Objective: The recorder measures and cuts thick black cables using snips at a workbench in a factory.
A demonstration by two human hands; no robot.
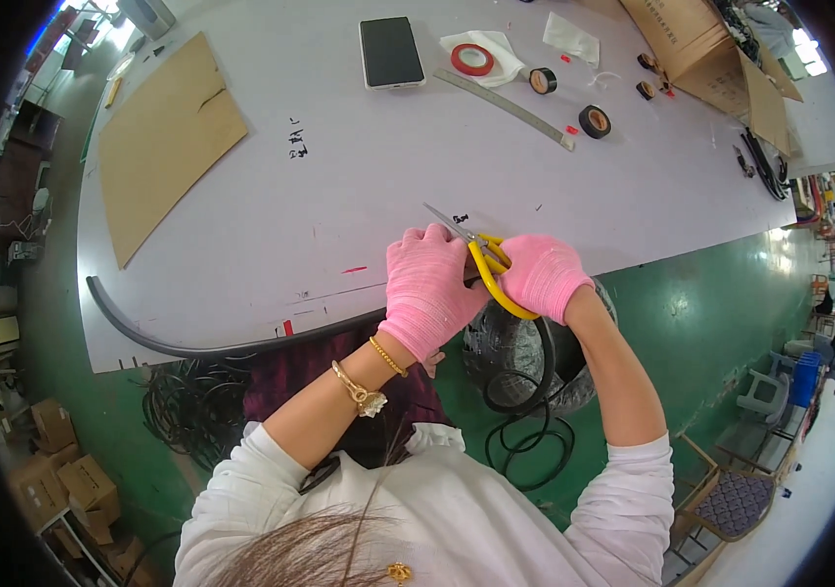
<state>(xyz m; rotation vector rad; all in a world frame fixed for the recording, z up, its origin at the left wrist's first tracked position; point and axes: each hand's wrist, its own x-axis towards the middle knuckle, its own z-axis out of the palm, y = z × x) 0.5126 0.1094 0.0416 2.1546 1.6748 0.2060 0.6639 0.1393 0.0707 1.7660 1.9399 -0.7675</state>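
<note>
A long black rubber-like tube [212, 349] lies along the table's near edge, its far-left end curling up onto the tabletop. My left hand [429, 289], in a pink knit glove, is closed around the tube near the edge. My right hand [543, 276], gloved the same way, grips yellow-handled scissors [482, 269]. Their metal blades point up and left, just beyond my left fingers, and look closed or nearly so. Right of my left hand, the tube hangs down in loops over a plastic-wrapped round container [486, 342]. My hands hide the stretch of tube between them.
On the white table [271, 215] lie a cardboard sheet [168, 147], a phone or tablet [391, 54], a metal ruler [506, 110], a red tape roll [471, 60] and black tape rolls [595, 121]. An opened carton [692, 49] stands far right. Black coils [192, 411] hang below left.
</note>
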